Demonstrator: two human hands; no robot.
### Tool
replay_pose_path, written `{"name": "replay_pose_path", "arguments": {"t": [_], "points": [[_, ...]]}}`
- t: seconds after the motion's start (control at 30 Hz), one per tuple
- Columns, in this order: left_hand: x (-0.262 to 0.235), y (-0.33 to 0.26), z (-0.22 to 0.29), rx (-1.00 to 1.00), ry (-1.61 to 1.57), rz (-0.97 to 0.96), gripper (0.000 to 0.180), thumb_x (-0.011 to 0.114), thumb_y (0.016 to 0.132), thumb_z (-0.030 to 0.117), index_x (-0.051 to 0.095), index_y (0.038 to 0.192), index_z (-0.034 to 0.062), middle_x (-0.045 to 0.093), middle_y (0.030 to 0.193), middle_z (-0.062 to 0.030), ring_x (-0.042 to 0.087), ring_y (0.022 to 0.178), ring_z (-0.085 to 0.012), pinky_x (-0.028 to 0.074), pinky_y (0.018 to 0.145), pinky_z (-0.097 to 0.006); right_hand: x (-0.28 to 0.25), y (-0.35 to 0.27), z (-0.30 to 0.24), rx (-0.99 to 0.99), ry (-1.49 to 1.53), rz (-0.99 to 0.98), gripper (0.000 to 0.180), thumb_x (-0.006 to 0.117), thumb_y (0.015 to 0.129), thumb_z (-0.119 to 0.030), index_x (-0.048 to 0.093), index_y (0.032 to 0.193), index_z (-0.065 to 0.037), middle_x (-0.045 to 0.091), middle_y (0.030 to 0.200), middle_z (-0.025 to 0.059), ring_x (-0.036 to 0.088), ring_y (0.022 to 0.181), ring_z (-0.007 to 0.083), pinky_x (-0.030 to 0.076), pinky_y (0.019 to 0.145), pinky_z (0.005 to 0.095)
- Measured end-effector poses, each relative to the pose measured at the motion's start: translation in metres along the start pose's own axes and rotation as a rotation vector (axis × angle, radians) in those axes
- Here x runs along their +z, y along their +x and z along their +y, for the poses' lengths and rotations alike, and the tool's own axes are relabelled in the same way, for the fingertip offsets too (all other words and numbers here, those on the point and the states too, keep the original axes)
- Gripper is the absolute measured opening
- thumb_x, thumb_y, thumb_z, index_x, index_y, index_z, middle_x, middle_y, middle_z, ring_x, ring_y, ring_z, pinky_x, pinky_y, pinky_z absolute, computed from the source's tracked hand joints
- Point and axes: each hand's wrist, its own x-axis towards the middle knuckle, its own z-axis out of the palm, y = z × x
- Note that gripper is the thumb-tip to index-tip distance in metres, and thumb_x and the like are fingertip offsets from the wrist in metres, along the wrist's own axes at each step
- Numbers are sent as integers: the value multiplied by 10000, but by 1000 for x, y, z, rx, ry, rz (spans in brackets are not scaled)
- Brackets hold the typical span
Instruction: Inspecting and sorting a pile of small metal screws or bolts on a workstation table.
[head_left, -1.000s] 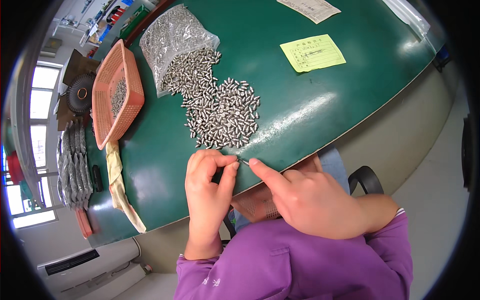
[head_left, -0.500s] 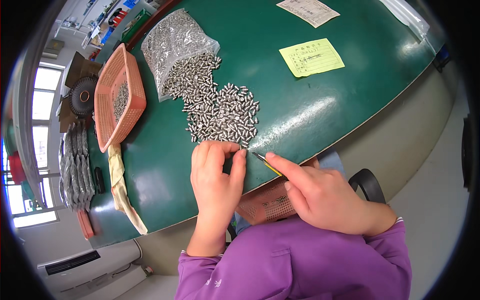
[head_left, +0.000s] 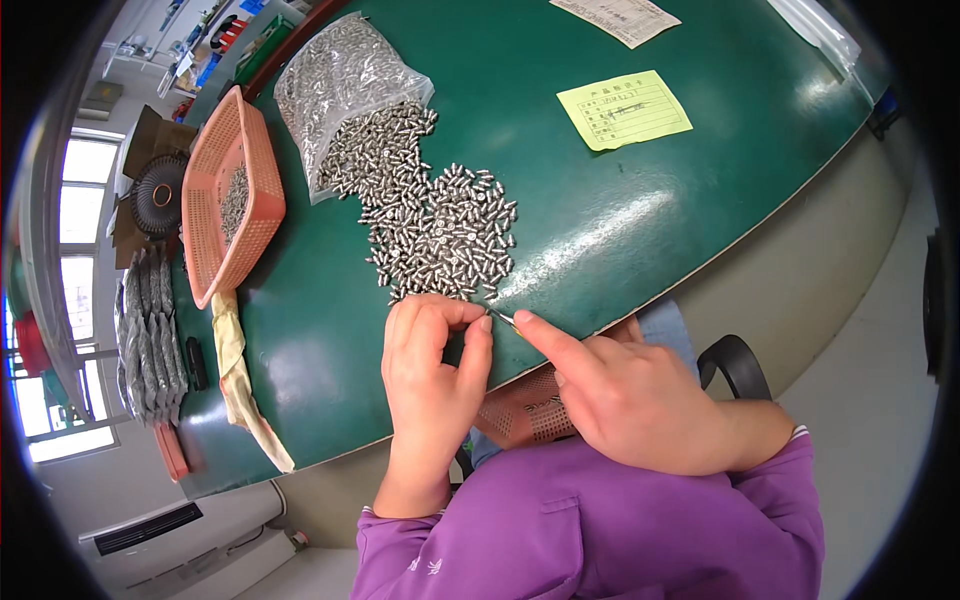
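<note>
My left hand (head_left: 430, 355) rests at the near edge of a pile of small pointed silver metal parts (head_left: 445, 230). Its thumb and forefinger pinch one such metal part (head_left: 488, 313), mostly hidden by the fingertips. From the right comes my right hand (head_left: 640, 400), closed around a thin pointed tool (head_left: 505, 319) with its forefinger stretched along it. The tool's narrow tip is at the pinched part; whether they touch is too small to tell. Most of its handle is covered by the hand. More parts spill from a clear plastic bag (head_left: 345, 75) behind the pile.
A pink basket (head_left: 262, 200) holding parts stands left on the green table (head_left: 600, 240), with a cream cloth strip (head_left: 232, 370) below it. Filled bags (head_left: 150, 340) line the left edge. A yellow card (head_left: 625, 110) lies at right. Another pink basket (head_left: 510, 415) sits below the table edge.
My right hand has moved slightly left, bringing the tool's tip up to the part in my left fingers. The yellow on its handle is now mostly covered.
</note>
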Motion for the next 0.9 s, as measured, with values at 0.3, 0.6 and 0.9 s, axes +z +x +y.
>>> {"name": "replay_pose_path", "arguments": {"t": [0.3,0.6,0.9], "points": [[-2,2,-3,29,-30,0,171,763,752,-57,640,825,36,644,839,-79,608,789,-267,497,712,-375,-7,5,-3,-9,-49,-67,620,645,876,-37,517,1482,-56,604,777,107,643,666,297,562,605,400],[-6,-4,1,20,-26,-33,157,774,753,-37,672,841,43,644,852,-78,619,830,-271,501,745,-374,-3,4,2,17,22,-65,625,638,849,-90,524,1456,3,585,667,86,636,638,249,521,812,436],[-14,-4,0,23,83,42,178,788,773,-21,670,896,33,648,907,-96,624,861,-276,508,756,-380,-9,-3,4,17,104,-6,595,615,882,-3,531,1465,-83,699,872,138,693,723,327,575,643,427]]}}
